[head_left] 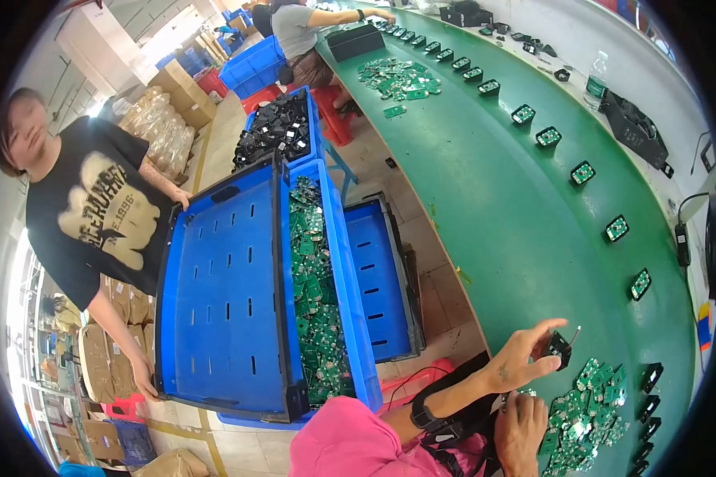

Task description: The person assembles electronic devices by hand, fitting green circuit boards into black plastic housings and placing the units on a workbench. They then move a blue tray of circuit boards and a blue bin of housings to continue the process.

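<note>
My left hand [525, 359], a black band on its wrist, is closed on a small black plastic housing [559, 348] between thumb and fingers, above the green table. A thin pale-tipped piece sticks up beside the housing. Closer to me, my right hand [520, 429] is curled just below the left one. Its fingertips are partly hidden, and I cannot make out what they hold. Right of it lies a heap of green circuit boards [589, 417]. Black housings [651, 405] stand in a row along the heap's right side.
Housings fitted with boards [616, 229] line the green table [501, 215] toward a seated co-worker [298, 36] and another board pile [398, 79]. At left, a standing person holds a blue slotted tray [223, 310] beside a blue crate [358, 350] of boards. A bottle [596, 81] stands by the wall.
</note>
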Motion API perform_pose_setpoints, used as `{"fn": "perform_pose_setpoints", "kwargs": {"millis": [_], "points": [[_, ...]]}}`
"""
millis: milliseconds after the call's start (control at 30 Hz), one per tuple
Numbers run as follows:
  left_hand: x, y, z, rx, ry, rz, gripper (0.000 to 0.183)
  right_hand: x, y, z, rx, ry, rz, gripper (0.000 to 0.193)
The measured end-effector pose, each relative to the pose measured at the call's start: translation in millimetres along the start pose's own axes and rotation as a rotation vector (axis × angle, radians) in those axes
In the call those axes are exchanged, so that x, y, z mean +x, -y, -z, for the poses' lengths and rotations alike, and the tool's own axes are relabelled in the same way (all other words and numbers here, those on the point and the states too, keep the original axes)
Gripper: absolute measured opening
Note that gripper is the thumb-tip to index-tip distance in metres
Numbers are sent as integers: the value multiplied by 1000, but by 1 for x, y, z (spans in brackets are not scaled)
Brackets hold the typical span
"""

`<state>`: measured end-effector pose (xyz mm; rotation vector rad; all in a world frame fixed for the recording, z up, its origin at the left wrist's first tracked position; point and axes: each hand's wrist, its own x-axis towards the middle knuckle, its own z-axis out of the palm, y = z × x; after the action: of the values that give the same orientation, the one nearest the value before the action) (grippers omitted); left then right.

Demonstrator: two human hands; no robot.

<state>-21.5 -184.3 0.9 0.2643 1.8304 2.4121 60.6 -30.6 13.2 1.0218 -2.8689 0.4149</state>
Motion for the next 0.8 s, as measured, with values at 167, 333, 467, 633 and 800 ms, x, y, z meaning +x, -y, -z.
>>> {"fn": "perform_pose_setpoints", "kwargs": {"millis": [167,333,467,633,800], "points": [[17,26,3,-83,2,-32,50,12,-48,35,-52,-141,28,24],[26,-6,-26,81,155,314,34,-29,-93,37,825,-522,-877,24],[15,-10,-36,-124,119,392,34,-7,-90,56,1186,-810,-943,15],[18,-2,-67,-72,288,340,58,-20,-85,50,1280,-949,-905,11],[20,3,-81,-68,273,322,58,-35,-82,48,1297,-940,-912,12]]}}
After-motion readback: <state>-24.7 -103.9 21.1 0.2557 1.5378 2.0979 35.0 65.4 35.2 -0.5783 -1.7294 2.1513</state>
